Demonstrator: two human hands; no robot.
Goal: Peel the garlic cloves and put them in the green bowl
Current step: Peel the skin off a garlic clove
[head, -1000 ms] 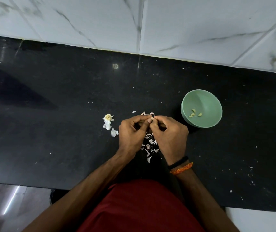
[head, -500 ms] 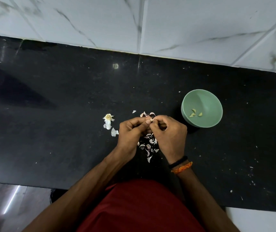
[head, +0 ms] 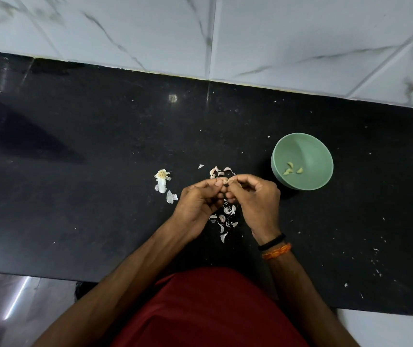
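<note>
My left hand (head: 199, 200) and my right hand (head: 255, 199) meet over the middle of the black counter, fingers curled, pinching a small garlic clove (head: 226, 181) between the fingertips; most of the clove is hidden. The green bowl (head: 310, 151) stands to the right of my right hand, apart from it, with three peeled cloves (head: 291, 169) inside. Loose pinkish garlic skins (head: 225, 219) lie under and between my wrists, and a few more skins (head: 219, 171) lie just beyond my fingertips.
A garlic root stub with white husk pieces (head: 162, 181) lies left of my left hand. Small skin crumbs (head: 375, 266) dot the counter at the right. A white marble-tiled wall (head: 200, 33) rises behind the black counter (head: 75, 196), whose front edge is by my red-clothed body.
Both hands stay together at the same spot; the fingertips have shifted slightly on the clove and the hands sit a touch lower. The bowl and skins have not moved.
</note>
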